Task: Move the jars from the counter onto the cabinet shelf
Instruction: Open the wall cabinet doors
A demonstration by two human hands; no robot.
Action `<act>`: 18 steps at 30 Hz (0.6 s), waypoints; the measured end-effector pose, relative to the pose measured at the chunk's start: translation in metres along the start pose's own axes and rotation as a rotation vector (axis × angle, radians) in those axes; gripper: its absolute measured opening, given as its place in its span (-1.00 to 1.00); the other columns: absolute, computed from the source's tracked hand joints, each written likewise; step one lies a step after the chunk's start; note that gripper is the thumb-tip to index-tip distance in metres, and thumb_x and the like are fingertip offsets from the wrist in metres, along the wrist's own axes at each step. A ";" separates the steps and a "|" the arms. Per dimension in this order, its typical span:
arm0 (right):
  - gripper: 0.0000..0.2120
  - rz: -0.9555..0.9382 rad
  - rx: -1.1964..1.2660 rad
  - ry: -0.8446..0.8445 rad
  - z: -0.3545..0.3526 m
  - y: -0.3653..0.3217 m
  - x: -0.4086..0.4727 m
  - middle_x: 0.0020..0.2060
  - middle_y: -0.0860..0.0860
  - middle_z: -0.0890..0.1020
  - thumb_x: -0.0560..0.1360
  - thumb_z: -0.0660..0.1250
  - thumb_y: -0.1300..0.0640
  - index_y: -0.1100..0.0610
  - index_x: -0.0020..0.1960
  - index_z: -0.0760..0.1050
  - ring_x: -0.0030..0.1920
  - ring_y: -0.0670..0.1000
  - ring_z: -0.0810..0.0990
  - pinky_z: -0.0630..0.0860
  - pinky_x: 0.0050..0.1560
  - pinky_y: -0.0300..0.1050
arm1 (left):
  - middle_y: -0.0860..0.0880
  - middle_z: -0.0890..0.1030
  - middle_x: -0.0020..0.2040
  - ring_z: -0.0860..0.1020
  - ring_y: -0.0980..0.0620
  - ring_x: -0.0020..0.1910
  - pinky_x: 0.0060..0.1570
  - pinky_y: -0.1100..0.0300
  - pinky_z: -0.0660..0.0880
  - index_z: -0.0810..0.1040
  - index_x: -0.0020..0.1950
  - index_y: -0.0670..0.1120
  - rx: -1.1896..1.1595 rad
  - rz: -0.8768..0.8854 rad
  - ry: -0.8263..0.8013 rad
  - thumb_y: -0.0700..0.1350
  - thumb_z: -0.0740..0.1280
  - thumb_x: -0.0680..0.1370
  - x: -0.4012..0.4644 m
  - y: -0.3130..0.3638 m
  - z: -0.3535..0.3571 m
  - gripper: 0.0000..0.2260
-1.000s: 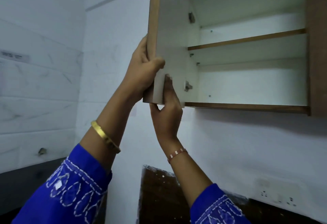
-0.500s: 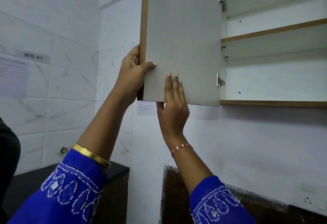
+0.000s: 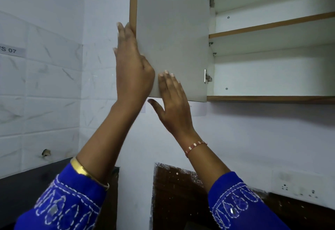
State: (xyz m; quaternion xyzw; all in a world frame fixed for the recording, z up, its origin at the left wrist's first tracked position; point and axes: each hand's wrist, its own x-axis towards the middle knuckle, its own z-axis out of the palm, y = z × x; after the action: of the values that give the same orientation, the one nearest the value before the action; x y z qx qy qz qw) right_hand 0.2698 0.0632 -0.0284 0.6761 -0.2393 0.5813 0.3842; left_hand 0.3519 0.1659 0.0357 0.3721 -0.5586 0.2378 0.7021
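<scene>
The wall cabinet's door (image 3: 172, 35) stands swung wide open to the left, its pale inner face toward me. My left hand (image 3: 132, 66) lies flat against the door's wooden left edge, fingers straight. My right hand (image 3: 174, 102) rests open on the door's lower face, thumb spread below the bottom edge. To the right, the cabinet shelf (image 3: 272, 26) and the cabinet floor (image 3: 272, 99) hold nothing. No jars are in view.
A dark counter (image 3: 27, 184) runs along the tiled left wall, which carries a "WS 07" label (image 3: 9, 50). A brown panel (image 3: 177, 193) sits low on the white wall. A socket plate (image 3: 299, 188) is at lower right.
The door has swung further open to the left. My left hand has let go of its edge grip and now lies flat against it; my right hand has slid up onto the door face.
</scene>
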 end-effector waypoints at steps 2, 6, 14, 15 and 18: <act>-0.36 -0.067 -0.060 -0.018 -0.010 0.019 -0.006 0.37 0.25 0.42 0.58 -0.06 -0.18 0.29 0.40 0.32 0.39 0.22 0.39 0.35 0.38 0.11 | -0.16 0.11 0.54 0.11 -0.05 0.53 0.53 0.03 -0.07 0.01 0.51 -0.23 0.034 0.084 0.057 -0.36 0.05 0.50 -0.010 0.018 0.008 -0.43; -0.35 -0.024 -0.075 -0.021 -0.037 0.056 -0.016 0.38 0.26 0.40 0.59 -0.10 -0.19 0.29 0.41 0.26 0.40 0.24 0.36 0.29 0.41 0.09 | -0.15 0.19 0.52 0.13 -0.05 0.52 0.50 0.08 -0.08 0.06 0.51 -0.22 -0.042 0.138 0.015 -0.37 0.07 0.50 -0.025 0.055 0.037 -0.44; -0.47 -0.052 -0.161 -0.019 -0.128 0.144 -0.039 0.33 0.29 0.44 0.58 -0.02 -0.10 0.25 0.39 0.15 0.36 0.26 0.40 0.33 0.37 0.14 | -0.11 0.18 0.53 0.12 0.00 0.53 0.45 0.24 -0.13 0.10 0.50 -0.18 -0.167 0.120 -0.137 -0.30 0.07 0.53 -0.068 0.125 0.122 -0.48; -0.46 -0.050 -0.182 -0.017 -0.141 0.156 -0.043 0.32 0.30 0.45 0.58 0.01 -0.09 0.27 0.39 0.17 0.36 0.27 0.41 0.34 0.36 0.15 | -0.11 0.18 0.53 0.11 0.01 0.53 0.45 0.25 -0.14 0.12 0.50 -0.18 -0.198 0.101 -0.155 -0.29 0.07 0.53 -0.074 0.135 0.132 -0.49; -0.44 -0.051 -0.262 -0.036 -0.180 0.194 -0.059 0.32 0.32 0.44 0.56 0.14 -0.05 0.35 0.38 0.27 0.36 0.29 0.40 0.33 0.36 0.17 | -0.10 0.19 0.53 0.11 0.02 0.53 0.50 0.18 -0.08 0.16 0.49 -0.17 -0.316 0.025 -0.218 -0.27 0.10 0.56 -0.093 0.167 0.162 -0.52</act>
State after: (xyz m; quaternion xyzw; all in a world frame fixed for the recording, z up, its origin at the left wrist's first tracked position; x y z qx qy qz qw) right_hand -0.0006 0.0854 -0.0332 0.6365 -0.3027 0.5227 0.4796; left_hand 0.1034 0.1475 0.0057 0.2740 -0.6663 0.1143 0.6841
